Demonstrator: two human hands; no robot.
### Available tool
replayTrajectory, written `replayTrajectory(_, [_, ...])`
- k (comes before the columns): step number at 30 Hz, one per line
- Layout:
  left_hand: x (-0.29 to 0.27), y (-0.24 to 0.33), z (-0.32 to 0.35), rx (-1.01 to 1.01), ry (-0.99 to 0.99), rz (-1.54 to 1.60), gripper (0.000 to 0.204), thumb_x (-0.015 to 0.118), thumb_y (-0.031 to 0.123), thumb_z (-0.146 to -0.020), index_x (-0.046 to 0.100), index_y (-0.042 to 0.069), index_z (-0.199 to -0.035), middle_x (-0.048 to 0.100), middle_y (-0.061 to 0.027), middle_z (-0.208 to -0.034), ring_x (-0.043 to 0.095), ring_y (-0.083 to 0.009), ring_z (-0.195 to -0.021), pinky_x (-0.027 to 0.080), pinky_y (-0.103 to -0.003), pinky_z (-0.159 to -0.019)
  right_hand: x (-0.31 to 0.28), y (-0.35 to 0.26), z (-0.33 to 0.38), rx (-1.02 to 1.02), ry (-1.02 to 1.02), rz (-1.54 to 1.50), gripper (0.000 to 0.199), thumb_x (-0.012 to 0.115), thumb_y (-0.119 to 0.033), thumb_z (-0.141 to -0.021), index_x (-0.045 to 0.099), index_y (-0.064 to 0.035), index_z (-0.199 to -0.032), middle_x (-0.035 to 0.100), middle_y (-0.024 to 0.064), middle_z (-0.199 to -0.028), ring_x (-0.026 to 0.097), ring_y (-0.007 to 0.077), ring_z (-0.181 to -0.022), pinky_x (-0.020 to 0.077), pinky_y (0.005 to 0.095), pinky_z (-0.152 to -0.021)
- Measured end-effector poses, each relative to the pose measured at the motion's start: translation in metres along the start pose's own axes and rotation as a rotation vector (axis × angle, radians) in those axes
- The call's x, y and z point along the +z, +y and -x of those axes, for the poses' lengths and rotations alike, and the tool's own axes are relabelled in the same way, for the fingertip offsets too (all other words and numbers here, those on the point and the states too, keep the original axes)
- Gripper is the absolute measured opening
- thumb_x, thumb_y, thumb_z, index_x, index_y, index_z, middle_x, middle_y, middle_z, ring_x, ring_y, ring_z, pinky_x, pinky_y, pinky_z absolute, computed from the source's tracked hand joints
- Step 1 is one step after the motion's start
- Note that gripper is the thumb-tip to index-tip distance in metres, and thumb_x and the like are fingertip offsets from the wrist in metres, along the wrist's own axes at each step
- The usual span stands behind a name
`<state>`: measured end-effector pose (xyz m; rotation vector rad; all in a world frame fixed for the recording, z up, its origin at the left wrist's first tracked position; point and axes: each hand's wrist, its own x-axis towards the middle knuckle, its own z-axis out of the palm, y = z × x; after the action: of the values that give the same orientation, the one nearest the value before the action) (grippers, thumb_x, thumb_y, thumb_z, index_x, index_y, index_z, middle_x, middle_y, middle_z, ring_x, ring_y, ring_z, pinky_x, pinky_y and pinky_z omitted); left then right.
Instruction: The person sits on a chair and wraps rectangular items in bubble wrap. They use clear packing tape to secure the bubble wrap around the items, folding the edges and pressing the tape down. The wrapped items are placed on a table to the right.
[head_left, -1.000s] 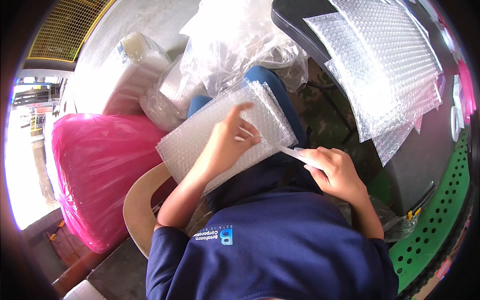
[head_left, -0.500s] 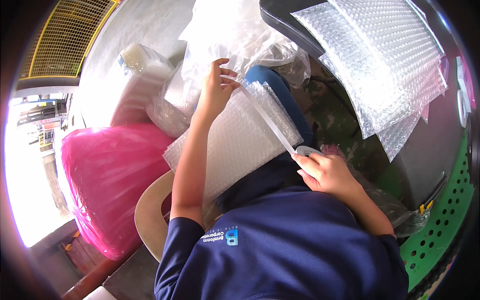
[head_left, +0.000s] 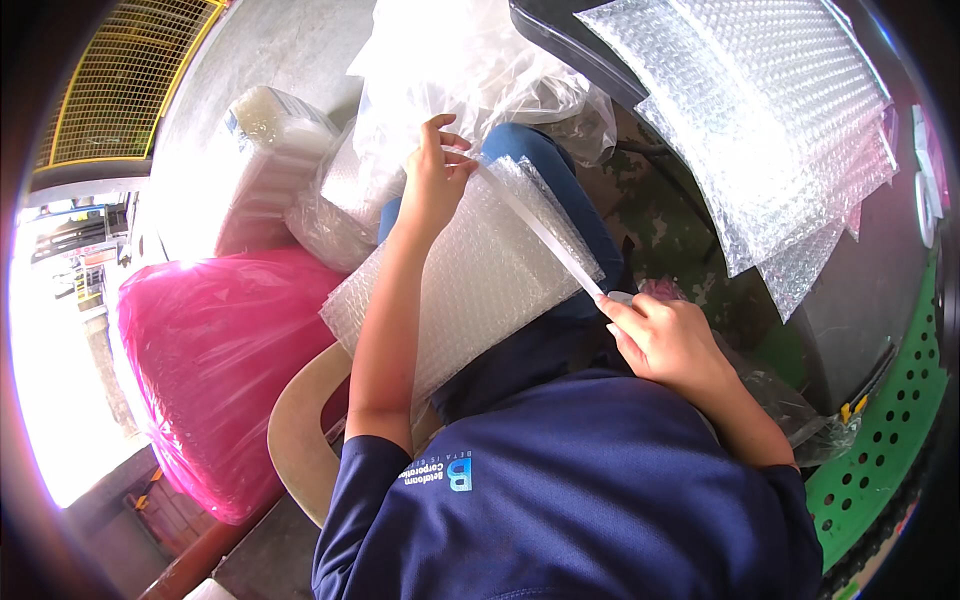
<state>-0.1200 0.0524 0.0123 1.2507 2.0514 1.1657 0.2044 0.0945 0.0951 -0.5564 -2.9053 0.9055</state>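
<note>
A narrow, whitish strip of tape (head_left: 540,232) stretches taut between my two hands, above a stack of bubble wrap sheets (head_left: 480,280) on my lap. Its far end is pinched by my left hand (head_left: 436,182), thumb against fingers, with some other fingers raised. At the near end, my right hand (head_left: 662,336) grips the tape roll (head_left: 622,297), of which only a pale edge shows past the fingers. The bubble wrap lies flat across my thighs, partly covered by my left forearm.
More bubble wrap (head_left: 750,130) lies on the dark table (head_left: 870,300) at right, with another tape roll (head_left: 924,210) near the far right edge. A pink plastic-wrapped bundle (head_left: 220,370) stands left. Clear plastic bags (head_left: 480,70) lie ahead. A chair arm (head_left: 295,430) curves beside me.
My right hand has shifted slightly right, and less of the tape roll shows. Both hands keep their grip, the strip still stretched between them. The view has shifted a little.
</note>
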Motion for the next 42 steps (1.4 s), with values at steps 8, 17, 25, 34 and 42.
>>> replayTrajectory(8, [0.005,-0.006,0.000,0.007,0.004,-0.015,0.060,0.060,-0.015,-0.081,0.038,0.001,-0.133,0.057,-0.0131,-0.101,0.066,-0.0193,-0.084,0.056,-0.029,-0.073,0.002,-0.002,-0.002,0.076,-0.051,0.035,0.033,0.068,-0.012,-0.081,0.068,-0.0100,-0.114,0.061,0.0086,-0.074,0.061,0.0257,-0.057,0.0503,0.0369,-0.052])
replayTrajectory(17, [0.008,-0.011,0.002,0.037,0.022,-0.084,0.062,0.062,-0.013,-0.081,0.038,0.003,-0.136,0.057,-0.0129,-0.101,0.066,-0.0200,-0.084,0.055,-0.030,-0.072,0.005,-0.001,-0.003,0.096,-0.052,0.019,0.032,0.068,-0.012,-0.083,0.068,-0.0091,-0.114,0.061,0.0093,-0.074,0.061,0.0269,-0.057,0.0504,0.0379,-0.053])
replayTrajectory(25, [0.009,-0.012,0.000,0.010,0.013,-0.053,0.063,0.064,-0.012,-0.080,0.038,0.003,-0.136,0.058,-0.0138,-0.101,0.067,-0.0226,-0.083,0.055,-0.031,-0.071,0.004,0.000,-0.004,0.092,-0.098,0.029,0.033,0.063,-0.016,-0.086,0.065,-0.0069,-0.118,0.058,0.0102,-0.072,0.061,0.0270,-0.057,0.0487,0.0395,-0.052])
replayTrajectory(34, [0.021,0.007,0.015,-0.045,-0.017,-0.487,0.057,0.078,0.011,-0.079,0.050,0.001,-0.128,0.057,-0.0195,-0.114,0.059,-0.0346,-0.105,0.052,-0.039,-0.088,0.008,0.003,-0.005,0.077,-0.084,0.023,0.030,0.061,-0.016,-0.088,0.064,-0.0049,-0.115,0.057,0.0111,-0.071,0.062,0.0280,-0.057,0.0492,0.0408,-0.052])
replayTrajectory(42, [0.040,0.053,0.086,0.464,-0.264,-0.213,0.035,0.075,0.018,-0.080,0.066,0.008,-0.112,0.060,-0.0137,-0.117,0.058,-0.0315,-0.108,0.051,-0.040,-0.090,0.000,0.019,-0.015,0.165,-0.025,-0.155,0.015,0.061,-0.011,-0.086,0.063,-0.0094,-0.101,0.069,0.0137,-0.077,0.068,0.0345,-0.069,0.0525,0.0441,-0.061])
